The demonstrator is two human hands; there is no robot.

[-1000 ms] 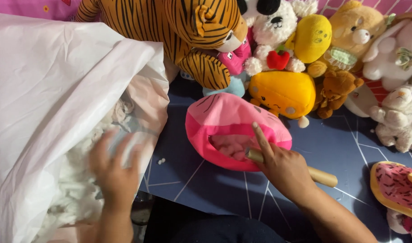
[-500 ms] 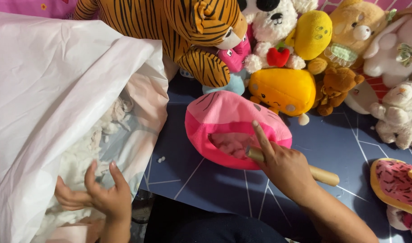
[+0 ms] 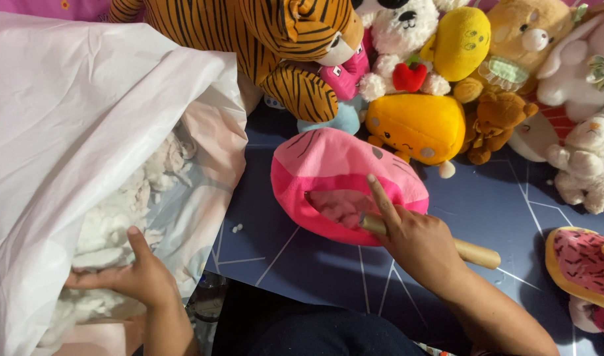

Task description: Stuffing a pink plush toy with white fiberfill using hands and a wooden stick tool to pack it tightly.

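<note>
My left hand (image 3: 133, 273) is inside a large white plastic bag (image 3: 71, 112) and closes around a clump of white stuffing (image 3: 107, 231). A pink plush skin (image 3: 335, 168) lies on the dark blue mat with its opening toward me and white stuffing showing inside. My right hand (image 3: 414, 240) grips a wooden stick (image 3: 476, 252) whose tip pokes into that opening, and the forefinger rests along the rim.
A row of plush toys lines the back: a striped tiger (image 3: 249, 39), a yellow cushion toy (image 3: 417, 125), a white bear (image 3: 404, 33), a brown bear (image 3: 490, 122). A pink doughnut plush (image 3: 582, 267) lies at the right. The dark blue mat (image 3: 315, 270) has white lines.
My left hand has drawn back toward me inside the bag and curled onto the stuffing. My right hand, the stick and the pink plush have stayed in place.
</note>
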